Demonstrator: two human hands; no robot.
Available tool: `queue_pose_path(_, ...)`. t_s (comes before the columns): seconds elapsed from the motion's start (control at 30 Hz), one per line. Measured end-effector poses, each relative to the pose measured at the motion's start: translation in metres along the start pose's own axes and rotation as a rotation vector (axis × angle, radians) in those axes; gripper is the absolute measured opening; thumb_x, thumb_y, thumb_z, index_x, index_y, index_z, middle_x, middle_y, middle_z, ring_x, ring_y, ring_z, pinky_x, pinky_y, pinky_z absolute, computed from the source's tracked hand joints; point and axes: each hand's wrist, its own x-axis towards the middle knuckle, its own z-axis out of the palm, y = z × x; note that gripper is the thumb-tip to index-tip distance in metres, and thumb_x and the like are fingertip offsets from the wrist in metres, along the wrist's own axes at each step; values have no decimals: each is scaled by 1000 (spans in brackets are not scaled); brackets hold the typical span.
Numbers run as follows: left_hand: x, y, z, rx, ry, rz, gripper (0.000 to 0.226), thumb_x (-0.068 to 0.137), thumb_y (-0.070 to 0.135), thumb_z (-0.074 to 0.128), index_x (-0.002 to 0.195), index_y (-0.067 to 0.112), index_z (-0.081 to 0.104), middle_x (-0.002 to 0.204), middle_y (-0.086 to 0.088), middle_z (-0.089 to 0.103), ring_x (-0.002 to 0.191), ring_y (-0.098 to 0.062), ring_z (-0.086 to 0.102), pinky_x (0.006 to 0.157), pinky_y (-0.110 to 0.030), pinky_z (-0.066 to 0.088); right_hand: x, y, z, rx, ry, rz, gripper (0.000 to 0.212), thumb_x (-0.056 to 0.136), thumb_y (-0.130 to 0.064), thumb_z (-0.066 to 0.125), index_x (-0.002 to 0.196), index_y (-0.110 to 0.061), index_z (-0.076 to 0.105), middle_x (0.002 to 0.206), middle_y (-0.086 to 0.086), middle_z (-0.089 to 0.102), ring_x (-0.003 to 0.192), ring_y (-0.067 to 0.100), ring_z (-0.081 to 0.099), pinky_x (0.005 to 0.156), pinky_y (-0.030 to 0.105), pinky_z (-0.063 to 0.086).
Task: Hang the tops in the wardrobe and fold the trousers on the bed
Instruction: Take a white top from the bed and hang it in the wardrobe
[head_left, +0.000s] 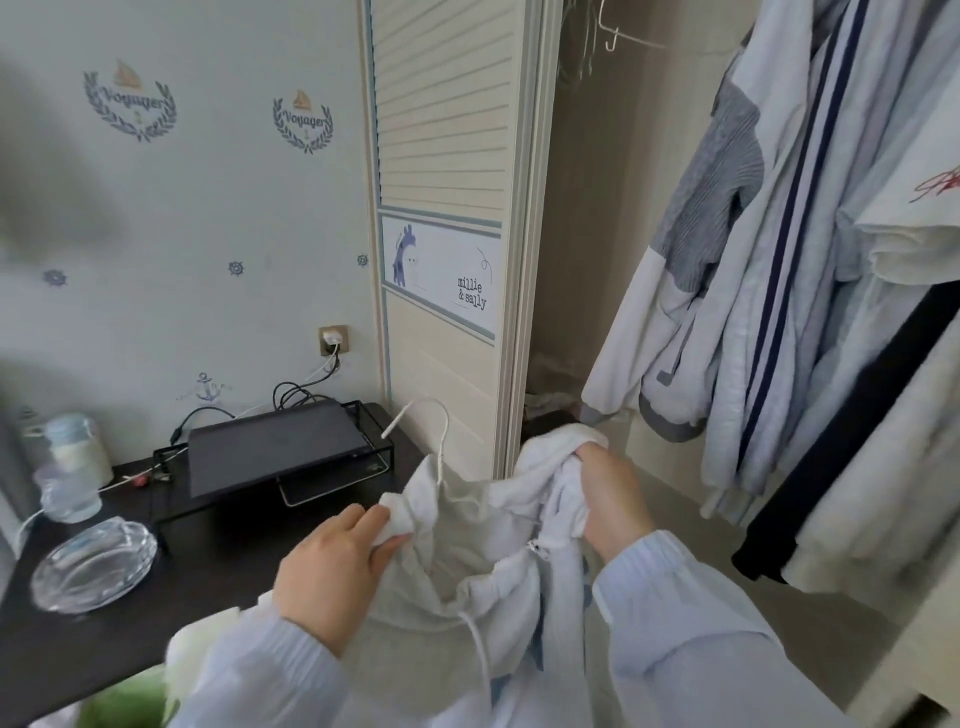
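Note:
A white hooded top (488, 561) with a drawstring hangs in front of me on a white hanger (434, 415), whose hook sticks up above the collar. My left hand (332, 566) pinches the left edge of the hood. My right hand (613, 504) grips bunched white fabric at the right shoulder. The open wardrobe (597, 234) stands just beyond, with several pale tops (779, 260) hung on its right side. No trousers or bed are in view.
A dark desk (130, 618) at the left carries a black box on a wire stand (275, 447), a glass dish (93, 566) and bottles (72, 467). The louvred wardrobe door (441, 208) stands beside it. Empty white hangers (613, 31) hang at the top inside.

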Motion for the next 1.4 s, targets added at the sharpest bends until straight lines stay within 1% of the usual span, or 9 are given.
queue_pose_path(0.2, -2, 33, -2, -335, 98, -313, 34, 79, 49, 67, 65, 33, 40, 57, 7, 47, 52, -11, 47, 46, -23, 32, -25, -2, -13, -124, -566, -272, 42, 64, -23, 63, 105, -22, 57, 100, 1, 64, 99, 18, 61, 92, 39, 47)
queue_pose_path(0.37, -3, 32, -21, -555, 190, -210, 19, 72, 59, 52, 80, 42, 54, 70, 23, 57, 59, 5, 51, 51, -10, 35, -7, -10, -61, -1029, -14, -772, 58, 68, -55, 71, 108, -22, 43, 106, -9, 40, 102, 10, 39, 84, 28, 39)
queue_pose_path(0.53, 20, 44, -26, -523, 196, 23, 24, 84, 57, 46, 82, 34, 50, 72, 39, 50, 60, 10, 45, 52, -9, 31, -4, 6, -76, -1056, -225, -1063, 46, 76, -57, 56, 109, -25, 60, 98, -10, 56, 93, 14, 53, 71, 23, 41)
queue_pose_path(0.67, 32, 53, -23, -474, 253, 132, 56, 93, 63, 29, 72, 19, 57, 61, 11, 52, 61, -11, 47, 54, -27, 40, -17, 1, -64, -1168, 125, -1300, 29, 79, -41, 45, 62, -22, 59, 52, -11, 45, 50, 11, 51, 43, 14, 10)
queue_pose_path(0.77, 31, 55, -21, -470, 247, 112, 53, 95, 59, 27, 71, 19, 50, 56, 6, 50, 61, -15, 47, 52, -30, 36, -20, 7, -53, -1230, 219, -1359, 25, 79, -29, 48, 56, -21, 55, 49, -9, 49, 50, 13, 50, 47, 18, 20)
queue_pose_path(0.87, 35, 51, -24, -454, 172, 10, 40, 91, 56, 33, 73, 22, 43, 55, 8, 44, 59, -15, 45, 48, -25, 33, -7, 12, -53, -1136, -81, -1339, 37, 85, -36, 41, 59, -22, 62, 65, -12, 56, 72, 10, 49, 65, 25, 33)
queue_pose_path(1.0, 56, 13, -44, -443, 87, -141, 40, 83, 59, 31, 60, 33, 50, 63, 9, 48, 61, -12, 50, 60, -32, 40, 6, 5, -81, -917, -499, -832, 28, 91, -34, 49, 71, -38, 67, 66, -14, 46, 68, 4, 45, 70, 25, 34)
queue_pose_path(1.27, 108, 1, -29, -320, -317, -177, 45, 97, 45, 38, 84, 11, 65, 87, -4, 56, 93, -28, 57, 86, -40, 43, -2, -9, -77, -735, -558, -609, 34, 95, -26, 49, 68, -37, 65, 45, -10, 46, 48, 6, 39, 59, 27, 36)
queue_pose_path(1.4, 96, 32, -19, -548, -163, -139, 77, 79, 71, 19, 108, 21, 69, 104, 4, 61, 102, -10, 54, 87, -22, 38, -6, -20, -78, -718, -487, -571, 35, 96, -26, 47, 66, -30, 63, 47, -8, 46, 47, 1, 41, 54, 16, 36)
